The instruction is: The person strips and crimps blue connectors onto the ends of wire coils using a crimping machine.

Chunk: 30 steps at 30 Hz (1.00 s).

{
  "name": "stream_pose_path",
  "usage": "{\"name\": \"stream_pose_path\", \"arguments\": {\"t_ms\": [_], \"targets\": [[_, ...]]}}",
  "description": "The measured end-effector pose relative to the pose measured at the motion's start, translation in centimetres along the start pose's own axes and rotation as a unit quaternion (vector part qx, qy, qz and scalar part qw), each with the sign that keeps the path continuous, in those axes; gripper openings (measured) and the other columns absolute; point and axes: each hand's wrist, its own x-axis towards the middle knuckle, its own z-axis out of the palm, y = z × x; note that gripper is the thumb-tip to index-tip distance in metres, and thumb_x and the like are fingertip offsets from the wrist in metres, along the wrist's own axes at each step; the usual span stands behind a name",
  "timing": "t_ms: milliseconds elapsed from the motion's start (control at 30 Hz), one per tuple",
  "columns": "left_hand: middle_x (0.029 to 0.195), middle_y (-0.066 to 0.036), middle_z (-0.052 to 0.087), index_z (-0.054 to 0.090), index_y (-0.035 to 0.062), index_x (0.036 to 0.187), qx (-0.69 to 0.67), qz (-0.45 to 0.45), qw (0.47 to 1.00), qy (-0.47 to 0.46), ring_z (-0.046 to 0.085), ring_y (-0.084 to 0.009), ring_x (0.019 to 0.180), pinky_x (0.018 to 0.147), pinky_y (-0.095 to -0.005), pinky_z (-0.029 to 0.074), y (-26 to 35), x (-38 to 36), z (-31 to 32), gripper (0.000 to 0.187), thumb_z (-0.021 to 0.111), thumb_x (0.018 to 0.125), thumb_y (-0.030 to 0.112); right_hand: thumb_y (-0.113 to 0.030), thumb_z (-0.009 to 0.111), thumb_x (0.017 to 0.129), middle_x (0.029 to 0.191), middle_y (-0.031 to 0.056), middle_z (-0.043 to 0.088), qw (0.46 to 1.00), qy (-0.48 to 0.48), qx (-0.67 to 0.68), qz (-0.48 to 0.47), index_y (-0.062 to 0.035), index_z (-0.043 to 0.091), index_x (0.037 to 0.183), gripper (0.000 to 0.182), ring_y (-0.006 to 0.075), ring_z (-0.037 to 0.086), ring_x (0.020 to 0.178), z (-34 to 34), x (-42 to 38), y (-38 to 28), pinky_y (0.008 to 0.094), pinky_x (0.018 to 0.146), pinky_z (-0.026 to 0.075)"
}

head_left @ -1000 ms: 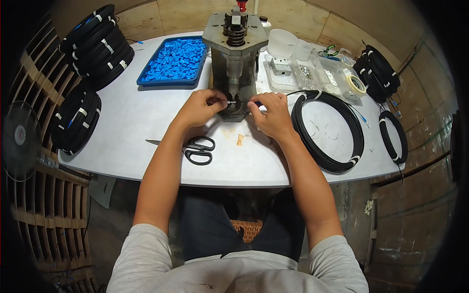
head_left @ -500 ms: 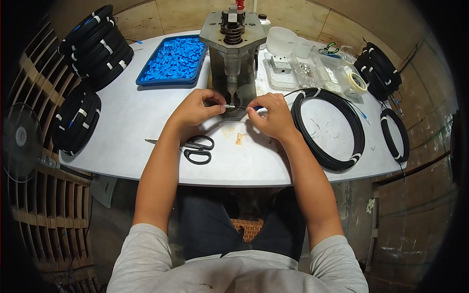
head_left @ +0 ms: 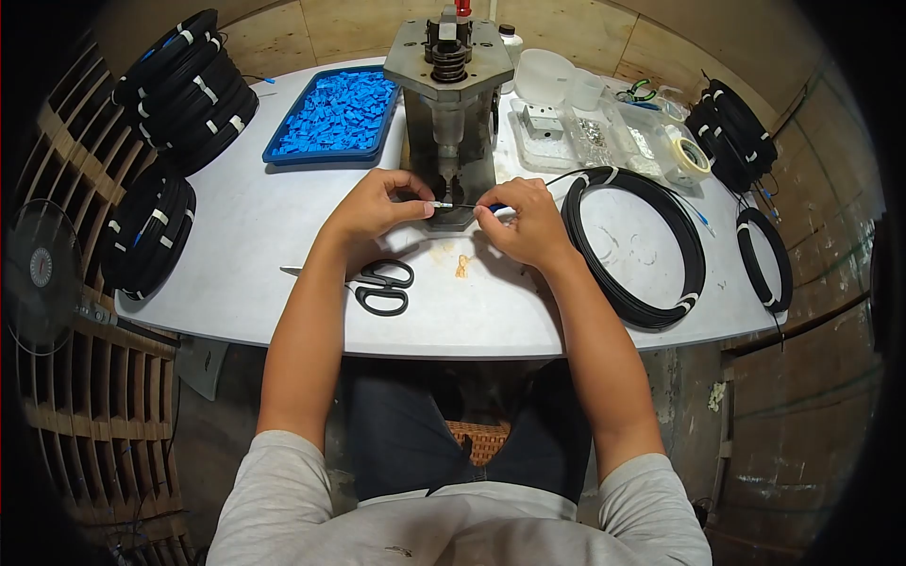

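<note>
Pinched at its fingertips, my left hand (head_left: 389, 208) has a small silvery-white cable connector (head_left: 442, 205) low at the front of a metal bench press (head_left: 448, 118). My right hand (head_left: 525, 222) is closed on the thin black cable (head_left: 464, 206) just to the right, with a dark blue piece (head_left: 496, 208) showing at its fingertips. The cable spans the short gap between both hands, in front of the press tool. From behind my right hand, black cable leads to a tied coil (head_left: 694, 255) on the table.
Black-handled scissors (head_left: 385, 288) lie beside my left forearm. A blue tray (head_left: 274, 158) of small blue parts stands behind. Clear bins (head_left: 618, 141) and a tape roll (head_left: 694, 157) sit back right. More cable coils (head_left: 193, 104) line the left edge; another coil (head_left: 785, 259) lies far right.
</note>
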Motion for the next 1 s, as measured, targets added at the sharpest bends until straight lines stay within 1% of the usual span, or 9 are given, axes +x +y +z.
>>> {"name": "stream_pose_path", "arguments": {"t_ms": [133, 233, 367, 467, 567, 633, 867, 933, 1000], "targets": [[0.091, -0.008, 0.075, 0.076, 0.0001, 0.095, -0.019, 0.002, 1.000, -0.006, 0.067, -0.0163, 0.089, 0.083, -0.0318, 0.051, -0.24, 0.02, -0.08, 0.025, 0.083, 0.082, 0.019, -0.021, 0.074, 0.084, 0.078, 0.0063, 0.072, 1.000, 0.002, -0.002, 0.006, -0.0083, 0.075, 0.083, 0.013, 0.0243, 0.066, 0.079, 0.15, -0.01, -0.08, 0.0379, 0.086, 0.043], [0.092, -0.007, 0.075, 0.076, 0.0000, 0.095, -0.005, 0.013, 1.000, -0.004, 0.068, -0.0164, 0.088, 0.083, -0.0321, 0.052, -0.26, 0.07, -0.13, 0.025, 0.083, 0.082, 0.020, -0.021, 0.074, 0.085, 0.078, 0.0071, 0.072, 1.000, -0.008, 0.000, 0.019, -0.0081, 0.076, 0.084, 0.013, 0.0251, 0.066, 0.078, 0.03, 0.03, -0.27, 0.0381, 0.086, 0.043], [0.092, -0.008, 0.076, 0.076, -0.0002, 0.095, -0.017, -0.001, 1.000, -0.003, 0.068, -0.0166, 0.089, 0.084, -0.0322, 0.052, -0.09, 0.04, -0.04, 0.025, 0.083, 0.082, 0.019, -0.021, 0.074, 0.085, 0.078, 0.0075, 0.072, 1.000, -0.013, -0.001, 0.024, -0.0079, 0.076, 0.085, 0.014, 0.0253, 0.066, 0.079, 0.07, 0.03, -0.20, 0.0383, 0.087, 0.043], [0.093, -0.009, 0.076, 0.076, -0.0010, 0.096, 0.017, 0.012, 1.000, 0.002, 0.068, -0.0171, 0.090, 0.085, -0.0321, 0.052, -0.05, 0.05, -0.03, 0.025, 0.082, 0.083, 0.019, -0.022, 0.074, 0.085, 0.079, 0.0077, 0.073, 1.000, -0.008, 0.000, 0.016, -0.0078, 0.076, 0.085, 0.014, 0.0256, 0.067, 0.080, 0.18, 0.02, -0.07, 0.0382, 0.087, 0.043], [0.093, -0.010, 0.076, 0.076, -0.0015, 0.097, 0.001, -0.010, 1.000, 0.006, 0.069, -0.0180, 0.091, 0.085, -0.0320, 0.053, 0.09, 0.00, 0.09, 0.025, 0.081, 0.084, 0.019, -0.022, 0.074, 0.085, 0.080, 0.0078, 0.073, 0.999, -0.015, -0.009, 0.028, -0.0079, 0.075, 0.087, 0.014, 0.0258, 0.067, 0.081, 0.14, 0.01, -0.22, 0.0382, 0.087, 0.043], [0.094, -0.010, 0.076, 0.076, -0.0019, 0.097, -0.001, -0.011, 1.000, 0.010, 0.069, -0.0185, 0.092, 0.086, -0.0323, 0.053, 0.03, 0.04, 0.09, 0.025, 0.080, 0.085, 0.019, -0.022, 0.074, 0.085, 0.083, 0.0074, 0.073, 1.000, 0.005, 0.001, 0.016, -0.0084, 0.074, 0.088, 0.014, 0.0262, 0.067, 0.081, 0.16, 0.00, -0.42, 0.0382, 0.088, 0.042], [0.095, -0.011, 0.076, 0.076, -0.0031, 0.099, 0.012, -0.027, 1.000, 0.009, 0.069, -0.0180, 0.092, 0.086, -0.0320, 0.053, 0.44, 0.05, 0.12, 0.025, 0.079, 0.086, 0.018, -0.021, 0.077, 0.084, 0.085, 0.0054, 0.072, 1.000, -0.005, -0.019, 0.011, -0.0094, 0.074, 0.089, 0.013, 0.0255, 0.065, 0.084, 0.26, 0.04, -0.11, 0.0373, 0.088, 0.042], [0.094, -0.011, 0.076, 0.076, -0.0036, 0.100, -0.019, -0.039, 0.999, 0.005, 0.069, -0.0176, 0.091, 0.086, -0.0313, 0.053, 0.56, 0.02, 0.17, 0.025, 0.078, 0.086, 0.017, -0.020, 0.077, 0.085, 0.084, 0.0046, 0.070, 1.000, 0.007, -0.028, 0.001, -0.0097, 0.074, 0.089, 0.012, 0.0246, 0.064, 0.087, 0.30, 0.04, -0.18, 0.0367, 0.088, 0.041], [0.094, -0.011, 0.076, 0.076, -0.0040, 0.100, -0.014, -0.035, 0.999, 0.005, 0.069, -0.0174, 0.090, 0.086, -0.0310, 0.053, 0.43, 0.05, 0.12, 0.025, 0.078, 0.087, 0.017, -0.020, 0.077, 0.085, 0.085, 0.0044, 0.069, 0.999, 0.014, -0.028, -0.006, -0.0097, 0.074, 0.089, 0.012, 0.0242, 0.064, 0.088, 0.35, 0.06, -0.22, 0.0366, 0.089, 0.041]]}}
